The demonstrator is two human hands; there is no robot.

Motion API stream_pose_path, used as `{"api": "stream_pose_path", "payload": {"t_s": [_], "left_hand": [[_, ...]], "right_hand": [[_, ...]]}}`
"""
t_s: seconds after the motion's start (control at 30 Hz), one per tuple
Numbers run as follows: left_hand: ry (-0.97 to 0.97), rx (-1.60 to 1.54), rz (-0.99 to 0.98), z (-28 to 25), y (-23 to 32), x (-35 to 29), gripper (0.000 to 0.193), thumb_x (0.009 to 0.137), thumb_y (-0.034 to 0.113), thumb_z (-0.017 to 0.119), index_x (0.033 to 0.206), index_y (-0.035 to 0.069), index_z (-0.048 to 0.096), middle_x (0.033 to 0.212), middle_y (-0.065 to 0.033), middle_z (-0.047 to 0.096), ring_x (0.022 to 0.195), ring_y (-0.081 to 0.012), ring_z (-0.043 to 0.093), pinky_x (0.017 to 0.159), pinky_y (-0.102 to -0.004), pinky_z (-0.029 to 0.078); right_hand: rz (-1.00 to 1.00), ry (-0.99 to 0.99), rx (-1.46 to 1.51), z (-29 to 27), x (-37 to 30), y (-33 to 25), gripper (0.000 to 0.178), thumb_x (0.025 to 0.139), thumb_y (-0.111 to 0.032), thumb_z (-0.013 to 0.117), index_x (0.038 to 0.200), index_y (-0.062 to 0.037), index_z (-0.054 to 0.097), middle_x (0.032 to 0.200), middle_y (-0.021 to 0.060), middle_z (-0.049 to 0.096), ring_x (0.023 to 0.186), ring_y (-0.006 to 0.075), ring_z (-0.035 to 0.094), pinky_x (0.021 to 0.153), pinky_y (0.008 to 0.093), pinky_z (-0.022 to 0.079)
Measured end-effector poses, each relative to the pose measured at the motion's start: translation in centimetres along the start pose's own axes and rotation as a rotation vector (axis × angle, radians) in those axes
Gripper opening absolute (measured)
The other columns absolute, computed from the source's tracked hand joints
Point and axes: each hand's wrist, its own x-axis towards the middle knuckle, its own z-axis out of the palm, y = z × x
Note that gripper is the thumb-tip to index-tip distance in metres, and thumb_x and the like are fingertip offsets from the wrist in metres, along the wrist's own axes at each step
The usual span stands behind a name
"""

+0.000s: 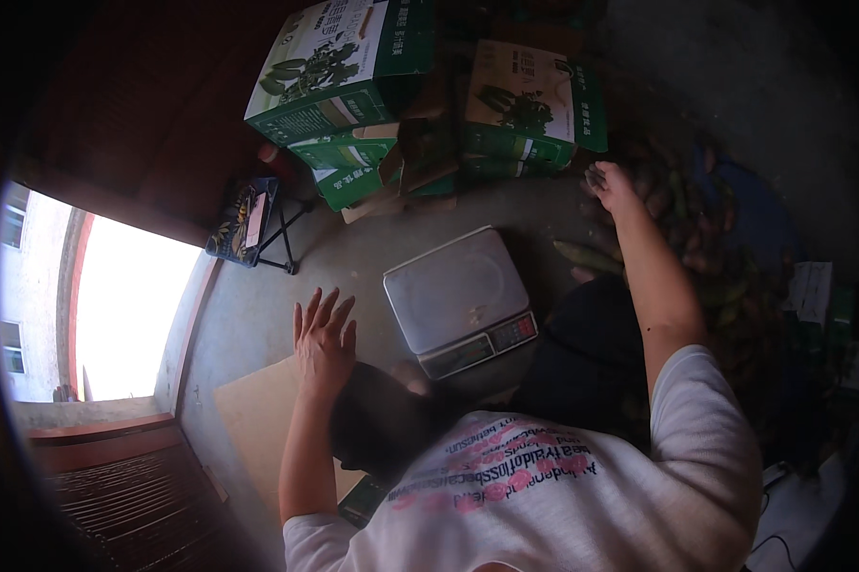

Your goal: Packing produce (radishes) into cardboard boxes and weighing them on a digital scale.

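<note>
My left hand (323,345) is raised over the floor to the left of the scale, fingers apart and holding nothing. My right hand (613,188) reaches forward to the near edge of a produce pile (682,195). Its fingers are closed round a small dark thing that I cannot make out in the shade. Between my arms lies a flat silver digital weighing scale (458,291), with a few small pale bits on its pan. A long greenish piece of produce (587,256) lies to the right of the scale, beside my right forearm.
Green and white printed cartons (353,67) stand ahead, some with loose flaps; another carton (520,105) is right of them. A small folding stool (253,229) stands at the left. Flat cardboard (253,405) lies near my left arm. A bright doorway (129,305) opens at far left.
</note>
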Motion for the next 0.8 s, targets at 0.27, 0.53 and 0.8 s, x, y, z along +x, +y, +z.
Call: {"api": "stream_pose_path", "payload": {"t_s": [0.27, 0.53, 0.8], "left_hand": [[0.138, -0.077, -0.263, 2.6, -2.6, -2.3, 0.028, 0.092, 0.006, 0.064, 0.119, 0.007, 0.072, 0.133, -0.015, 0.066, 0.132, -0.0365, 0.055, 0.112, -0.0487, 0.043], [0.218, -0.073, -0.289, 3.4, -2.5, 0.1, 0.026, 0.09, 0.002, 0.065, 0.114, 0.005, 0.074, 0.129, -0.0166, 0.068, 0.124, -0.0372, 0.062, 0.104, -0.0461, 0.051], [0.223, -0.144, -0.301, 3.3, -1.1, -0.1, 0.026, 0.09, 0.002, 0.065, 0.113, 0.006, 0.075, 0.129, -0.0158, 0.068, 0.122, -0.0349, 0.063, 0.103, -0.0433, 0.052]], "right_hand": [[0.068, 0.102, 0.172, -2.9, 10.6, 3.5, 0.02, 0.095, -0.016, 0.065, 0.11, -0.0037, 0.061, 0.105, 0.0122, 0.069, 0.104, 0.0276, 0.066, 0.1, 0.0403, 0.056], [0.033, 0.1, 0.319, 3.2, 15.9, 5.9, 0.033, 0.091, -0.023, 0.075, 0.121, -0.0139, 0.064, 0.13, 0.0061, 0.06, 0.113, 0.0195, 0.056, 0.103, 0.0328, 0.039], [0.122, 0.12, 0.223, 6.3, 13.1, 3.2, 0.047, 0.078, -0.017, 0.089, 0.119, -0.022, 0.065, 0.12, -0.0024, 0.064, 0.113, 0.0155, 0.055, 0.1, 0.0391, 0.037]]}}
